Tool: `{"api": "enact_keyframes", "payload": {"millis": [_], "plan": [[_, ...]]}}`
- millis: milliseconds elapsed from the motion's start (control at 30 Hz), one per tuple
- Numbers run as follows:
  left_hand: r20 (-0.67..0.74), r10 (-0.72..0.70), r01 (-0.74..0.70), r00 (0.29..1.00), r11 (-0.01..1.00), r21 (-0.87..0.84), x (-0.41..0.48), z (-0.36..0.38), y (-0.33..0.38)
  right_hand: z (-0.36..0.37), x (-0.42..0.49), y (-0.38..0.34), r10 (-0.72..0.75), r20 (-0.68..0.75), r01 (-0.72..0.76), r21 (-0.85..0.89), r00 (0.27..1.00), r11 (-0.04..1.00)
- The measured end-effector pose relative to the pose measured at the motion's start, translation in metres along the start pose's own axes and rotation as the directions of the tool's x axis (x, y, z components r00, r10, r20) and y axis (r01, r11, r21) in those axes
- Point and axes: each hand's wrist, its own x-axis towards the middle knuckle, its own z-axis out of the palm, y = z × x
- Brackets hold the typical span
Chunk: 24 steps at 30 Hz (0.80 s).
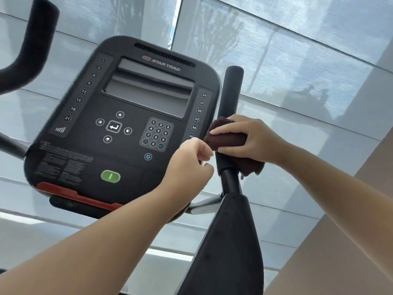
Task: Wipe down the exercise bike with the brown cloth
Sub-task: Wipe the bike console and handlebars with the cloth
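Observation:
The exercise bike's black console (pixel 119 128) fills the left and middle of the head view, with a display, a keypad and a green button. To its right stands the upright black handlebar grip (pixel 231 90). The brown cloth (pixel 228 139) is wrapped around the lower part of that grip. My right hand (pixel 253 139) grips the cloth around the grip. My left hand (pixel 189 165) is just left of the grip, its fingers curled in front of the console's lower right corner; whether they pinch a bit of cloth is unclear.
The bike's other curved handlebar (pixel 32 50) rises at the far left. A black padded arm rest (pixel 229 241) stands below the grip. Grey window blinds (pixel 297 60) fill the background, and a beige wall (pixel 350 241) is at the lower right.

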Motion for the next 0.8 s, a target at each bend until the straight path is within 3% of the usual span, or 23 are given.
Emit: {"api": "enact_keyframes", "payload": {"millis": [100,233,300,400,500,633,800], "plan": [[-0.006,0.058,-0.058,0.998,0.998,0.006,0.003,-0.003,0.006,0.006,-0.030,0.000,0.051,-0.040,-0.041,0.225,0.998,0.974],[0.012,0.113,-0.114,0.993,0.993,0.040,0.004,-0.004,0.008,0.000,-0.061,0.002,0.042,-0.040,-0.025,0.365,0.998,0.931],[0.069,0.110,-0.115,0.992,0.990,0.078,0.004,-0.002,0.005,-0.005,-0.058,0.009,0.102,-0.175,-0.011,0.459,0.979,0.888],[0.162,0.058,-0.081,0.985,0.986,0.143,0.003,0.002,0.001,0.003,-0.040,0.018,0.296,-0.413,0.039,0.634,0.861,0.772],[0.210,0.017,-0.053,0.978,0.984,0.168,0.001,0.005,0.001,0.036,-0.031,0.022,0.365,-0.359,-0.057,0.642,0.859,0.765],[0.248,-0.048,0.004,0.968,0.985,0.172,0.000,0.007,0.004,0.061,-0.055,0.013,0.444,-0.344,-0.007,0.785,0.827,0.620],[0.249,-0.131,0.091,0.959,0.982,0.166,0.003,0.008,0.013,0.075,-0.104,0.002,0.413,-0.343,0.001,0.771,0.844,0.637]]}}
